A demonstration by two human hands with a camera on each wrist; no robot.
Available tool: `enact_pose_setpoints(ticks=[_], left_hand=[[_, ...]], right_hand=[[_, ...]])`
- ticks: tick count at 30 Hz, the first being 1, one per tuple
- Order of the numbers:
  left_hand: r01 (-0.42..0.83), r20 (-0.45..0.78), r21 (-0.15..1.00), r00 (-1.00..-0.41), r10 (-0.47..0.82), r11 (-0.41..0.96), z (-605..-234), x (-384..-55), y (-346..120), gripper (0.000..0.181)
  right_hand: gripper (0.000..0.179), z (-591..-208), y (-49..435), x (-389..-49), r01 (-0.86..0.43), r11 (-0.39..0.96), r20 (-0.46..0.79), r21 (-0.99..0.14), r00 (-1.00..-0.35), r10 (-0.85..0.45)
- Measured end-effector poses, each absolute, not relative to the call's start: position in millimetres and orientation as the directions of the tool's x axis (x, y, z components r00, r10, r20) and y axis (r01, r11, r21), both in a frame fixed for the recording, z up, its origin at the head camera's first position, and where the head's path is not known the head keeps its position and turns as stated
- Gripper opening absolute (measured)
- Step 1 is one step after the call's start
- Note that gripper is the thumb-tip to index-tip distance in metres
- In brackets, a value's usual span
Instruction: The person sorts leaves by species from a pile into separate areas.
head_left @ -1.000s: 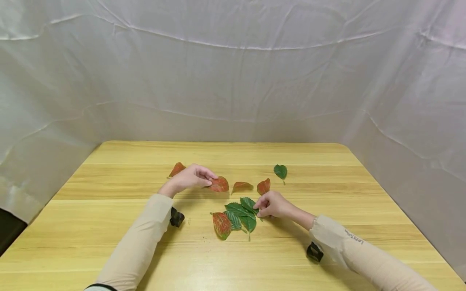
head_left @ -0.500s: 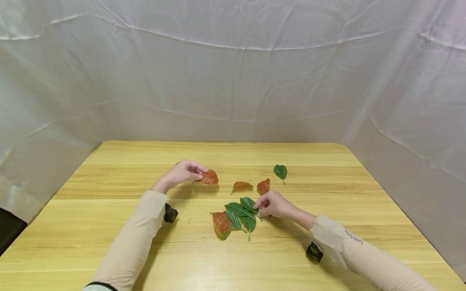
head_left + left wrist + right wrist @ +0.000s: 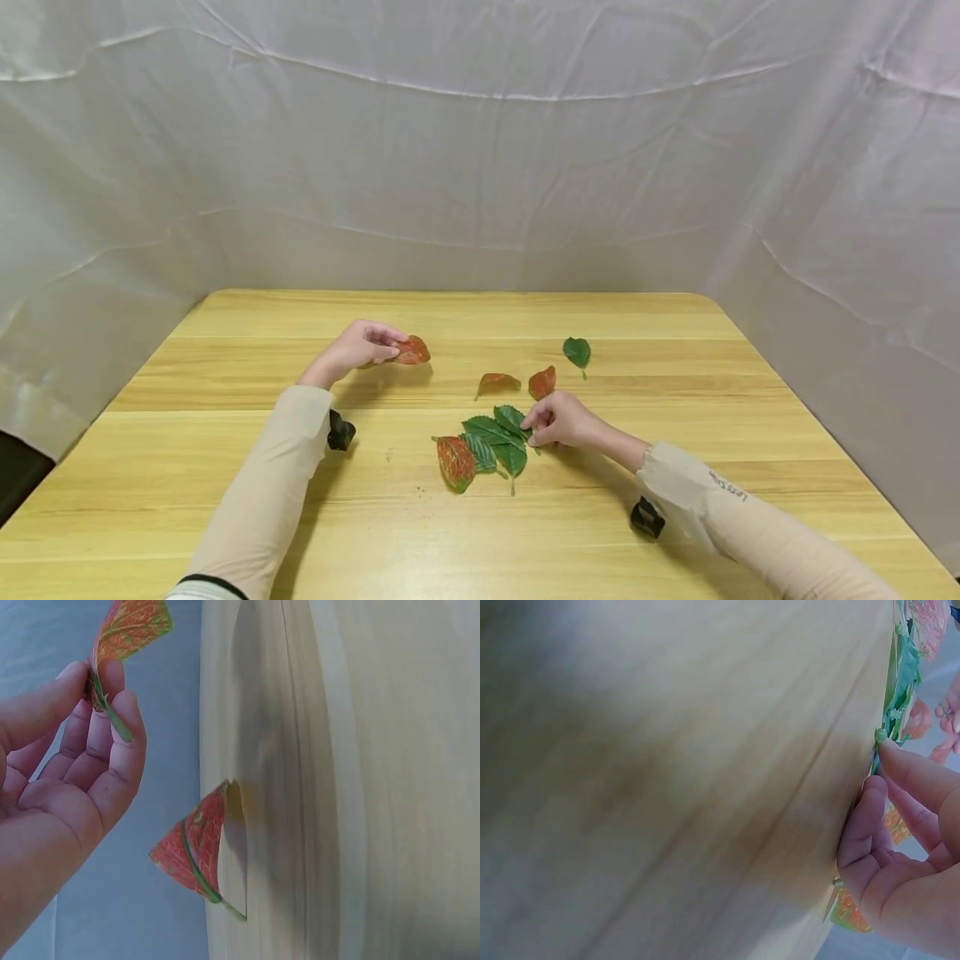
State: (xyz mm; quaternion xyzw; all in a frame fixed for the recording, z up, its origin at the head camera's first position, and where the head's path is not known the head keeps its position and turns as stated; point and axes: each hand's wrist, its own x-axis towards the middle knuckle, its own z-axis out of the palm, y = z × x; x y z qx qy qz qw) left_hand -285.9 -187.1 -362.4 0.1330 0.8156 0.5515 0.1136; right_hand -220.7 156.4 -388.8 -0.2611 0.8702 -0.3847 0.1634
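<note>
My left hand [image 3: 356,346] pinches a red leaf [image 3: 412,350] between thumb and fingers, lifted over the table's far left part. In the left wrist view its green stem points out past the fingertips. A second red leaf [image 3: 196,851], folded and propped on the table, stands below that hand; the hand mostly hides it in the head view. My right hand [image 3: 566,419] stays low at the right edge of a cluster of overlapping green leaves [image 3: 491,433], thumb and finger pinching a green leaf's stem [image 3: 881,736]. A red-and-green leaf [image 3: 456,463] lies at the cluster's left side.
Beyond the cluster lie a curled red leaf [image 3: 498,382] and another red leaf [image 3: 542,382]. Farther back at the right rests a single green leaf [image 3: 577,352]. The wooden table [image 3: 225,467] is bordered by pale hanging cloth [image 3: 480,183] at the back and sides.
My left hand has moved left and farther back, carrying the red leaf away from the curled red one. The right hand and the green cluster have stayed in place.
</note>
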Motion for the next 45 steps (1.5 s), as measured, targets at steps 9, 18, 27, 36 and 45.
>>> enact_pose_setpoints(ticks=[9, 18, 27, 36, 45], left_hand=[[0.042, -0.026, 0.927, -0.984, 0.177, 0.373, -361.9, -285.8, -192.8, 0.029], [0.042, -0.022, 0.919, -0.987, 0.158, 0.391, -368.5, -288.5, -192.2, 0.026], [0.037, -0.064, 0.884, -0.978, 0.199, 0.466, -370.4, -286.6, -187.9, 0.027], [0.047, -0.084, 0.826, -0.975, 0.205, 0.562, -367.4, -285.2, -185.4, 0.024], [0.114, 0.009, 0.722, -0.988, 0.155, 0.682, -357.2, -278.8, -180.1, 0.018]], right_hand=[[0.013, -389.6, 156.2, -219.3, -0.341, 0.562, -0.065, -0.753, -0.813, -0.579], [0.013, -389.6, 156.7, -218.8, -0.348, 0.553, -0.059, -0.757, -0.807, -0.588], [0.013, -391.0, 157.1, -219.7, -0.351, 0.562, -0.062, -0.749, -0.808, -0.586], [0.012, -390.8, 157.2, -219.6, -0.350, 0.571, -0.066, -0.742, -0.810, -0.582], [0.012, -389.8, 156.6, -218.7, -0.345, 0.574, -0.068, -0.743, -0.813, -0.578]])
